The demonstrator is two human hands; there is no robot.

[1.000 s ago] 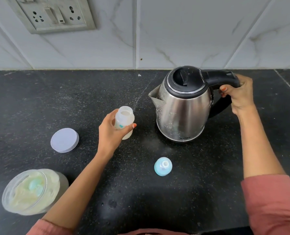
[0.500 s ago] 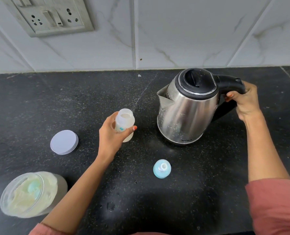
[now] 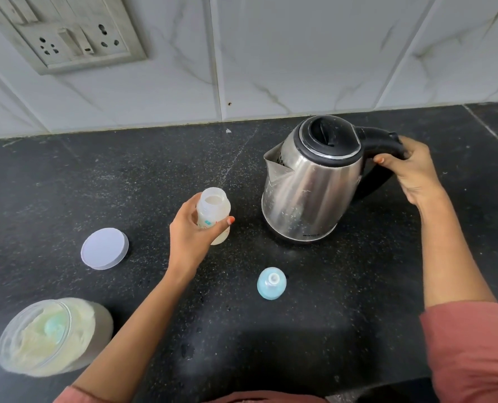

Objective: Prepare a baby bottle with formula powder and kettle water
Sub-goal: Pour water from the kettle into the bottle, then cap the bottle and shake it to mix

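Observation:
A small clear baby bottle (image 3: 214, 210) stands open-topped on the black counter (image 3: 329, 330), with pale powder inside. My left hand (image 3: 191, 238) grips it round the body. To its right is a steel kettle (image 3: 308, 184) with a black lid, tilted a little with its spout toward the bottle. My right hand (image 3: 413, 170) holds the kettle's black handle. The bottle's blue teat cap (image 3: 271, 283) lies on the counter in front of the kettle. An open formula jar (image 3: 52, 335) with a blue scoop in the powder sits at the near left.
The jar's white lid (image 3: 104, 248) lies flat left of the bottle. A tiled wall with a socket panel (image 3: 76, 42) rises behind the counter. The counter's front edge runs along the bottom right.
The kettle has tilted and shifted slightly with my right hand on its handle. My left hand and the bottle have stayed in place.

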